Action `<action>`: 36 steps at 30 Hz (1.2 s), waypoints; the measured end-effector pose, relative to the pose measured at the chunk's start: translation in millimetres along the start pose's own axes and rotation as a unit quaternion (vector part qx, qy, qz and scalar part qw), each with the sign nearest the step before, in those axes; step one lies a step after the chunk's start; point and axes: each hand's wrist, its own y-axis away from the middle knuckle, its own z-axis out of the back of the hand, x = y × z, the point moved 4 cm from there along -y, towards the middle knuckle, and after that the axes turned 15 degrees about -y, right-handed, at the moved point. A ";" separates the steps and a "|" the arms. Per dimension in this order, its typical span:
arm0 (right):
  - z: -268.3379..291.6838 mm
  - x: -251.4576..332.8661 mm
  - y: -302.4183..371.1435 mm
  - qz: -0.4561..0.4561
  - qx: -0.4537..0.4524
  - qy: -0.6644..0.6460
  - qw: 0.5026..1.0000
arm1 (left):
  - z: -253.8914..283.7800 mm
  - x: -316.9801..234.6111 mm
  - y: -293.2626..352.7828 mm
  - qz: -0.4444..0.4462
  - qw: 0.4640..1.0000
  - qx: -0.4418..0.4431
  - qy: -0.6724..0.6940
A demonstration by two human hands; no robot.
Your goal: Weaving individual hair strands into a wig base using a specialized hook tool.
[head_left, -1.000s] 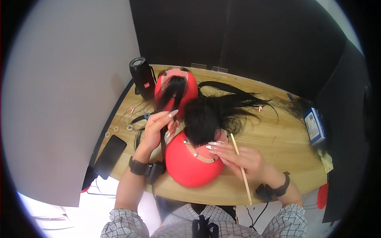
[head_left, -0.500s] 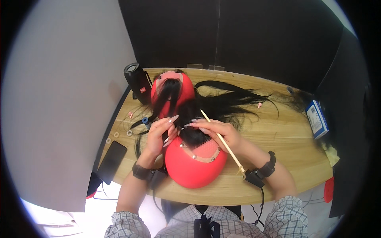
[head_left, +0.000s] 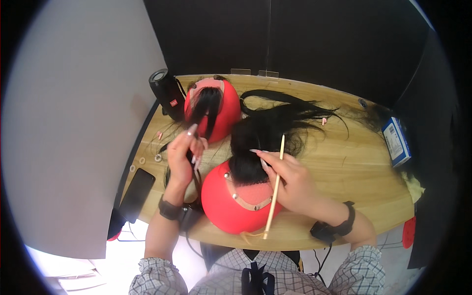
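Observation:
In front of me a red ball-shaped head form (head_left: 228, 209) carries a pink mesh patch edged with a tan band and round-headed pins. A bundle of long black hair (head_left: 248, 167) lies over its far side. My right hand (head_left: 292, 182) is closed on a thin pale wooden stick (head_left: 275, 194), its fingertips touching the hair. From the stick's near end hangs a tan loop (head_left: 252, 236). Left of the form, my left hand (head_left: 181, 156) is raised with curled fingers; what they pinch, if anything, I cannot make out. Both wrists wear black straps.
A second red head form (head_left: 227, 110) with black hair stands behind, beside a black cylindrical speaker (head_left: 166, 93). On the left lie a dark phone (head_left: 138, 189) and small rings (head_left: 158, 158). A blue-white box (head_left: 396, 142) and yellow cloth (head_left: 414, 187) are at the right edge. Dark partitions enclose the table.
My left hand has moved left and up, away from the hair. My right hand has shifted right and nearer me, and the stick's near end has swung left, making it steeper.

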 end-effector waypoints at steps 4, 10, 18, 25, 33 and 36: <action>29.9 17.2 -22.9 0.000 0.046 0.041 0.998 | 32.2 -10.6 -6.1 0.020 0.995 -0.102 0.003; 70.5 30.6 -37.7 -0.035 -0.111 0.038 0.992 | 42.6 -19.6 -8.5 -0.001 0.993 -0.116 0.024; 7.8 11.3 -39.3 0.111 0.143 -0.116 0.977 | 30.2 -9.3 -10.8 0.002 0.999 -0.041 -0.021; -12.1 -36.6 -27.2 -0.045 0.171 -0.280 0.943 | 27.0 -5.1 -11.6 0.015 0.998 -0.041 -0.053; 9.8 -35.9 -35.2 -0.052 0.064 -0.229 0.970 | 26.6 -0.7 -10.3 0.027 0.996 -0.021 -0.080; 44.2 -30.8 -44.6 -0.059 -0.047 -0.233 0.970 | 23.9 -6.6 -10.4 0.025 0.997 -0.032 -0.059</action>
